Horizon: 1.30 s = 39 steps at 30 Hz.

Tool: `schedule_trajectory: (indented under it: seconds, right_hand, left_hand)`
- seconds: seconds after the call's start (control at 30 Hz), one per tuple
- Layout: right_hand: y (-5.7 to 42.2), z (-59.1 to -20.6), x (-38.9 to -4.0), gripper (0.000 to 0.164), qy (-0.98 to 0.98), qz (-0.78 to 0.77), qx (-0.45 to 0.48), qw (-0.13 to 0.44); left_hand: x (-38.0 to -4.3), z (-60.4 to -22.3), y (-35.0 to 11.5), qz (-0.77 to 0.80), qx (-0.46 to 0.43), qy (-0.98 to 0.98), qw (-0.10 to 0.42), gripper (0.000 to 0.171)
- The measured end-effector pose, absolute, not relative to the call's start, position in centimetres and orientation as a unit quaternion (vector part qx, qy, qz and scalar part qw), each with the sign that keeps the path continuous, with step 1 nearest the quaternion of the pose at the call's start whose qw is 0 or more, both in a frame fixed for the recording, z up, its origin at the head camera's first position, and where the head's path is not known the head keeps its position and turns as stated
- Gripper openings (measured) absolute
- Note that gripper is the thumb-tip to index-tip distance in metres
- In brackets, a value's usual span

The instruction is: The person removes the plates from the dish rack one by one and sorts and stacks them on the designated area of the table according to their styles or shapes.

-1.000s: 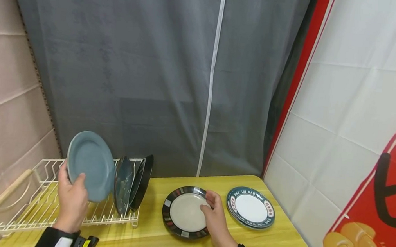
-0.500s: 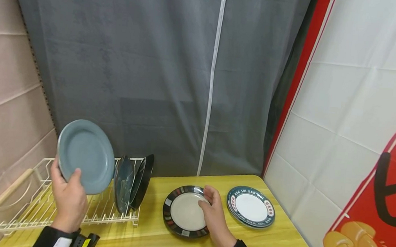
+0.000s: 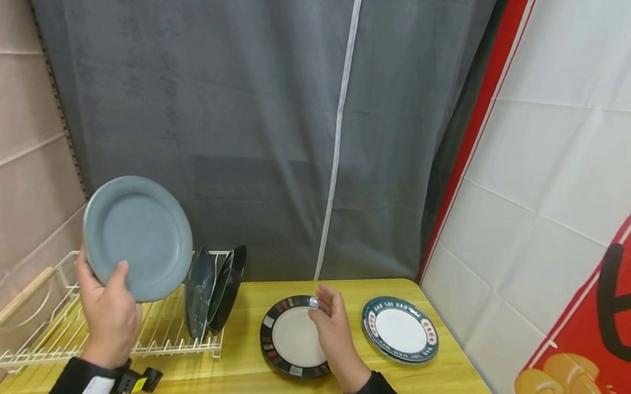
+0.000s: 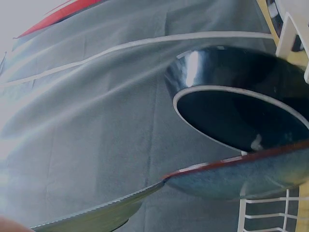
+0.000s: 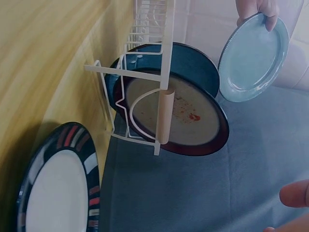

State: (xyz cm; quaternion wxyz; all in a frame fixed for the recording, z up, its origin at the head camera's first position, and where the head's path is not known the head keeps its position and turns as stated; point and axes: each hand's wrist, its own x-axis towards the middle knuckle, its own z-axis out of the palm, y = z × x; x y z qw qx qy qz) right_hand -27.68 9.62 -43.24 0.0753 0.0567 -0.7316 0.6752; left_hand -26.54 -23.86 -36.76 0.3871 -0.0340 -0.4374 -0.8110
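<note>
My left hand (image 3: pixel 110 317) grips a plain blue-grey plate (image 3: pixel 140 238) by its lower left rim, thumb across the front. The plate is raised above the dish rack, its face turned toward me. In the right wrist view, the same plate (image 5: pixel 255 58) hangs at the upper right, pinched at its edge. My right hand (image 3: pixel 338 337) hovers over the right side of a dark-rimmed plate (image 3: pixel 296 339) with a pale centre, fingers loosely bent and nothing in them. Two dark dishes, a blue plate (image 3: pixel 199 293) and a black one (image 3: pixel 230 286), stand upright in the rack.
The white wire dish rack (image 3: pixel 64 325) with a wooden handle (image 3: pixel 22 296) takes up the left of the wooden table (image 3: pixel 243 384). Small teal-rimmed plates (image 3: pixel 401 329) lie stacked at the right. A grey curtain (image 3: pixel 265 124) closes off the back.
The left hand has lifted the blue-grey plate up and to the left out of the rack, turning its face more toward me. My right hand has shifted slightly left and upward.
</note>
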Motion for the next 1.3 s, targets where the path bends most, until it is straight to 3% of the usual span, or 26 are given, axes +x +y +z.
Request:
schedule_trajectory:
  seconds: [0.6, 0.93, 1.3]
  right_hand:
    - [8.9, -42.2, -27.8, 0.059, -0.726, 0.680, 0.072, 0.075]
    - [8.6, -41.7, -28.3, 0.058, -0.720, 0.686, 0.075, 0.074]
    - [8.6, -40.9, -29.0, 0.059, -0.714, 0.691, 0.076, 0.086]
  left_hand:
    - [-25.5, -37.1, -21.2, -0.851, -0.142, -0.417, 0.285, 0.063]
    - [-25.6, -38.2, -18.8, -0.865, -0.159, -0.429, 0.205, 0.063]
    - [-25.8, -39.0, -17.4, -0.861, -0.165, -0.452, 0.163, 0.066]
